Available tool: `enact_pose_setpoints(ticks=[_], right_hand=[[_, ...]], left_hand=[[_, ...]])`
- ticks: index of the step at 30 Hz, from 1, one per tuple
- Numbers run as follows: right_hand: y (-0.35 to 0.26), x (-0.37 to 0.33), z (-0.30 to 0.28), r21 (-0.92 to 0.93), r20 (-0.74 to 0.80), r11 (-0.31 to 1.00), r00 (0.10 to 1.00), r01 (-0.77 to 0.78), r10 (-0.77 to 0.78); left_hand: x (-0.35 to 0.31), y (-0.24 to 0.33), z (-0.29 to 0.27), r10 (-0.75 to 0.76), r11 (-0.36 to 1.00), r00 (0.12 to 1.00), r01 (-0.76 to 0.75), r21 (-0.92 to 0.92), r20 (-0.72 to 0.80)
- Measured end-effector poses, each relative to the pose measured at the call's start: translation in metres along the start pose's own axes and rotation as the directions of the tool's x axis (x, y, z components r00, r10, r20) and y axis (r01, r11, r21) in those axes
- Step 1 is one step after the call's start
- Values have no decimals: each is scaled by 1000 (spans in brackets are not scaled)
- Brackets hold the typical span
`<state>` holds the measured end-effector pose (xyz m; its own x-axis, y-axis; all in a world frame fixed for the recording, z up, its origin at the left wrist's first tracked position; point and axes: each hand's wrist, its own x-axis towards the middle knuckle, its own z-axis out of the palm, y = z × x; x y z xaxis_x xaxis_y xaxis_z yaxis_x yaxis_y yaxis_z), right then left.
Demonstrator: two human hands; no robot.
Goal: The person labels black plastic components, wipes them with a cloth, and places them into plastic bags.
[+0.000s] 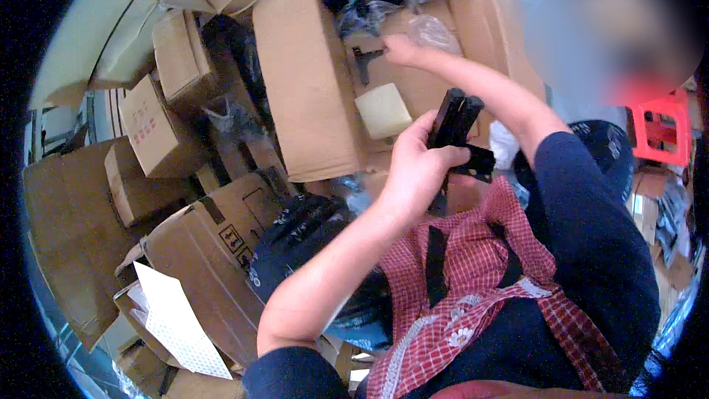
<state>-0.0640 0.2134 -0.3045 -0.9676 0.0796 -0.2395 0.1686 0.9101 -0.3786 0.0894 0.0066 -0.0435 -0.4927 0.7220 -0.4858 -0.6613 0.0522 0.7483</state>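
Note:
My left hand (419, 154) is closed around several black bar-shaped parts (459, 122), held in front of my apron. Their exact kind I cannot make out. Farther off, my right hand (402, 50) reaches into a large open cardboard box (304, 81). Its fingers pinch one end of a black T-shaped part (363, 65), close to the box's bottom. Toward the near side of the box lies a pale cream block (383, 111). Clear plastic bags with black pieces (380, 1) fill the box's far end, and a crumpled clear bag (434, 32) lies near my right wrist.
Smaller cardboard boxes (159, 125) are piled at the left. A flattened carton (214, 240) lies nearer, with a white perforated sheet (179, 319) against it. At the right stands a red plastic stool (659, 131), beside a blurred patch. I wear a red checked apron (465, 258).

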Motion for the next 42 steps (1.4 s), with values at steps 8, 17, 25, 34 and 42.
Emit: enact_pose_setpoints(ticks=[8, 17, 25, 34, 42], right_hand=[[-41, 40, 96, 181, -239, 977, 959, -109, 151], [-19, -38, -137, 328, -119, 944, 990, -26, 69], [-71, -177, -290, 696, -269, 707, 959, 127, 92], [-104, -229, -227, 929, -118, 362, 988, 75, 99], [-98, -232, -254, 767, -237, 584, 963, 264, -124]], left_hand=[[-15, 51, -29, 22, 916, 959, -133, -380, -283], [-13, 67, -45, 216, 900, 924, -314, -303, -315], [9, 61, -62, 174, 857, 962, -253, -450, -209], [22, 51, -36, 247, 894, 962, -272, -356, -115], [21, 43, -41, 120, 939, 992, -124, -320, -32]])
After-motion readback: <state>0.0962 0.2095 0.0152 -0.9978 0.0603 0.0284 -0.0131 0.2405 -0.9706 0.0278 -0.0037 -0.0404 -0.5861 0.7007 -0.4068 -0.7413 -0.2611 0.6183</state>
